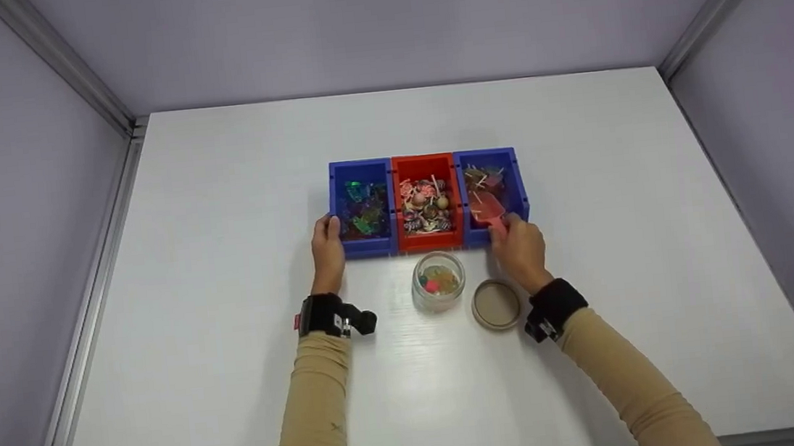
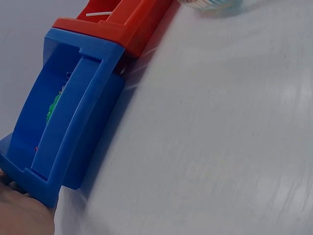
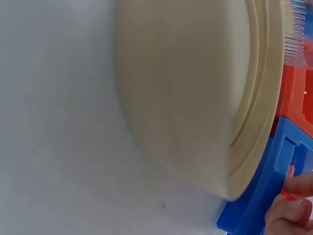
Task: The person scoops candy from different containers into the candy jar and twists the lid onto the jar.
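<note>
My right hand [image 1: 520,247] pinches the handle of a small red scoop [image 1: 487,207], whose bowl lies inside the right blue bin [image 1: 473,237] among wrapped candies. In the right wrist view, fingertips [image 3: 296,208] hold the scoop's handle over the bin's front edge. My left hand [image 1: 328,256] rests against the left side of the left blue bin [image 1: 366,247], its thumb near the front corner. Between the two blue bins stands a red bin [image 1: 430,241] of lollipops and striped candies. In front of the bins is a glass jar [image 1: 438,290] with some colourful pieces in it.
A round beige lid [image 1: 497,304] lies on the white table [image 1: 414,403], right of the jar and close to my right wrist. The left blue bin holds shiny green and dark wrapped candies [image 1: 368,215]. Pale walls [image 1: 378,28] enclose the table at the back and sides.
</note>
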Tool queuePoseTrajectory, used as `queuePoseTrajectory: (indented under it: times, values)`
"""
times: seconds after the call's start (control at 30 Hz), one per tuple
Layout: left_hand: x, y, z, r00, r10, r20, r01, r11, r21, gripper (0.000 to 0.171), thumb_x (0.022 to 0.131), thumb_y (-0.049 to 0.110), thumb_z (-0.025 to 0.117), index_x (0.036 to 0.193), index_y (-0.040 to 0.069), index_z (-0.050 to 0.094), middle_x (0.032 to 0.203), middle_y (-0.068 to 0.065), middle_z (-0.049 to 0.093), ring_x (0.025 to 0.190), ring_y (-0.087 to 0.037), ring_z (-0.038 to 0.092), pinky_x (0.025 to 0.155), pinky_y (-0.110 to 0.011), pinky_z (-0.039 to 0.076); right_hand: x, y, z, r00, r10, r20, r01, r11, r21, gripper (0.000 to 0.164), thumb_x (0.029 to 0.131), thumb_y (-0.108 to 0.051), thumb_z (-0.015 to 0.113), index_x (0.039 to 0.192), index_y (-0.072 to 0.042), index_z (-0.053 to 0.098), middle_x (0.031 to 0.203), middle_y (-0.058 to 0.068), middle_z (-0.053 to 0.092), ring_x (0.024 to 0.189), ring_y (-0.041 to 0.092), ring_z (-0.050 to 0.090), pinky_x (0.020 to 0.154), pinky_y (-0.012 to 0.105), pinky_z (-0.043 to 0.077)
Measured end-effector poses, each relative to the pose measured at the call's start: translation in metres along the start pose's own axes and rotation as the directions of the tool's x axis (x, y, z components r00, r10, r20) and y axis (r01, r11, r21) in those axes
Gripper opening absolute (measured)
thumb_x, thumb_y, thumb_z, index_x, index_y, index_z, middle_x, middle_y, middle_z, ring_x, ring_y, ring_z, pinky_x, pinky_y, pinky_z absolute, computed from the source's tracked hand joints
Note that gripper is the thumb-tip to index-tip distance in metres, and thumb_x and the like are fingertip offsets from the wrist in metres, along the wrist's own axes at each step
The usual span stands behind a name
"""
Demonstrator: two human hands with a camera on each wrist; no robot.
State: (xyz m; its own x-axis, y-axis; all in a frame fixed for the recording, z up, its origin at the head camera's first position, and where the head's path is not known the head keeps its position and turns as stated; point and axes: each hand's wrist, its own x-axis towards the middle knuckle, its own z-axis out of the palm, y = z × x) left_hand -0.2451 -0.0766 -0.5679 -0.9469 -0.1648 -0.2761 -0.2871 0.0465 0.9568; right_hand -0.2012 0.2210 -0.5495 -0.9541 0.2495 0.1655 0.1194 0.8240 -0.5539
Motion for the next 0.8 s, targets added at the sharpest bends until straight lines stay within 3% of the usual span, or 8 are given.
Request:
queuePoseTrajectory:
  times: [0.37,0.6,0.8]
  values:
    - [0.000,0.001,0.000,1.000,0.001,0.012,-0.001,1.000,-0.003,0.048,0.106,0.030,0.033,0.144,0.001,0.036,0.151,-0.018,0.039,0.146,-0.030,0.031,0.122,-0.042,0.026,-0.007,0.006,0.004,0.998,0.007,-0.063,-0.002,0.997,0.071,0.022,0.093,-0.016,0.062,0.093,0.006,0.060,0.081,0.024,0.065,0.074,0.039,0.061,0.068,0.050,0.046]
    - [0.000,0.001,-0.001,1.000,0.004,0.013,-0.004,0.999,0.032,0.048,0.107,0.032,0.032,0.145,0.003,0.035,0.152,-0.017,0.038,0.146,-0.030,0.031,0.122,-0.042,0.027,-0.013,0.010,-0.001,0.998,0.032,-0.047,-0.026,0.993,0.118,0.023,0.095,-0.018,0.060,0.099,0.005,0.061,0.084,0.020,0.062,0.076,0.033,0.057,0.067,0.041,0.041]
    - [-0.001,0.001,-0.002,1.000,-0.007,0.014,0.006,0.999,0.039,0.048,0.106,0.032,0.032,0.145,0.003,0.036,0.153,-0.017,0.038,0.146,-0.030,0.031,0.122,-0.042,0.027,-0.015,0.017,-0.005,0.996,0.012,-0.090,0.003,0.987,0.163,0.023,0.095,-0.016,0.061,0.101,0.006,0.061,0.085,0.021,0.064,0.076,0.032,0.057,0.068,0.039,0.042]
